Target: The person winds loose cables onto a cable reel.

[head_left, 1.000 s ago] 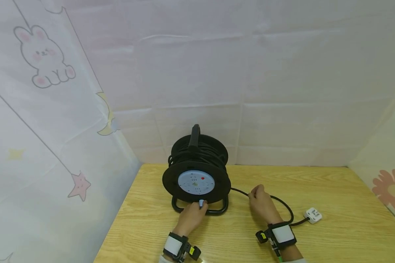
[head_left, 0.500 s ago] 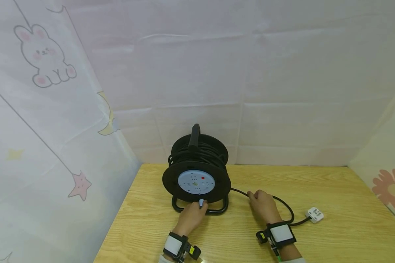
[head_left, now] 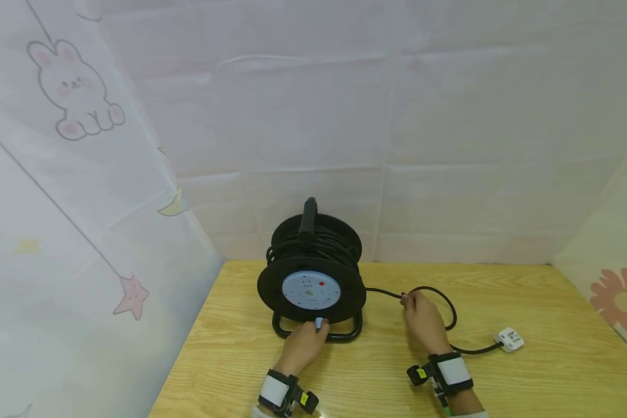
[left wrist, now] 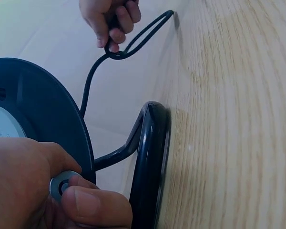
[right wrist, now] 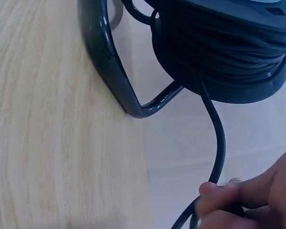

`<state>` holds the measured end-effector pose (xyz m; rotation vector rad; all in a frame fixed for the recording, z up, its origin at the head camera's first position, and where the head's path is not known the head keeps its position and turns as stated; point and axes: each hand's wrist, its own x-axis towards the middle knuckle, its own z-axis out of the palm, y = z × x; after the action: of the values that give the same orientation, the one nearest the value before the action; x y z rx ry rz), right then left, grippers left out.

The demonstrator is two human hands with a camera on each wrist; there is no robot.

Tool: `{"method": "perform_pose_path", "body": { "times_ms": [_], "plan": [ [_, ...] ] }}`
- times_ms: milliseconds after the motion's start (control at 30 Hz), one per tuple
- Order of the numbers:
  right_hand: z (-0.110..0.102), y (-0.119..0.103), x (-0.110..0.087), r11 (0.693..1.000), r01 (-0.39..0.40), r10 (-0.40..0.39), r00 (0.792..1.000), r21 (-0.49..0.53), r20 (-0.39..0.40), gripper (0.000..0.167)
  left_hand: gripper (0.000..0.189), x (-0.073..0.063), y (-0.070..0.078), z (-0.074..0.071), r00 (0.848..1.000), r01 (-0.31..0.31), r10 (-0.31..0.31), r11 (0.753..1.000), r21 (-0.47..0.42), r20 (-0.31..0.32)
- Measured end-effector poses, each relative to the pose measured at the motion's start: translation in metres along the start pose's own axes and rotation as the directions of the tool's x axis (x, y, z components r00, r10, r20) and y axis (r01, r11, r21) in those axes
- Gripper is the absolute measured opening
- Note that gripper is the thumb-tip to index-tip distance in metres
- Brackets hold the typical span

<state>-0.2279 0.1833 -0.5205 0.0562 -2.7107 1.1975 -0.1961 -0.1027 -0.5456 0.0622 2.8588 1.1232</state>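
A black cable reel (head_left: pixel 345 290) with a pale blue socket face (head_left: pixel 311 289) stands on the wooden table, black cable wound round its drum. My left hand (head_left: pixel 304 345) pinches the small grey-blue knob (head_left: pixel 319 323) at the lower edge of the reel's front disc; the left wrist view shows this knob (left wrist: pixel 62 183) between thumb and fingers. To the right, my right hand (head_left: pixel 424 322) grips the loose cable (head_left: pixel 381 291) between thumb and fingers. Past that hand the cable loops round and ends in a white plug (head_left: pixel 509 339) lying on the table.
The reel's black tube stand (head_left: pixel 345 337) rests on the table (head_left: pixel 543 383). Its carrying handle (head_left: pixel 308 219) rises on top. A pale sheet (head_left: pixel 303 116) hangs behind the table, and another with a printed rabbit (head_left: pixel 75 93) hangs at the left.
My right hand has shifted slightly right with the cable. The cable loop has changed shape, and the plug has slid right. The left hand stays at the knob.
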Motion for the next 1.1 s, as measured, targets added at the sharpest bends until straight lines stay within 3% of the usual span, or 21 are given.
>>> {"method": "perform_pose_path", "body": {
  "times_ms": [300,433,700,1100],
  "plan": [
    [0.001,-0.004,0.000,0.994,-0.081,0.089,0.989,0.068,-0.118,0.044,0.057,-0.002,0.002,-0.001,1.000,-0.016,0.016,1.000,-0.016,0.001],
    [0.002,-0.003,0.001,0.991,-0.100,0.111,0.985,0.084,-0.133,0.049,0.057,-0.002,0.004,-0.002,1.000,-0.020,0.020,0.999,-0.025,0.005],
    [0.001,0.001,0.000,0.992,-0.065,0.079,0.990,0.112,-0.120,0.052,0.057,0.000,0.001,-0.001,1.000,-0.010,0.011,0.998,-0.061,0.017],
    [0.000,0.008,0.002,0.988,0.038,-0.014,0.987,0.152,-0.159,0.045,0.059,0.000,-0.002,0.000,0.996,-0.005,0.025,0.976,-0.216,0.091]
  ]
}}
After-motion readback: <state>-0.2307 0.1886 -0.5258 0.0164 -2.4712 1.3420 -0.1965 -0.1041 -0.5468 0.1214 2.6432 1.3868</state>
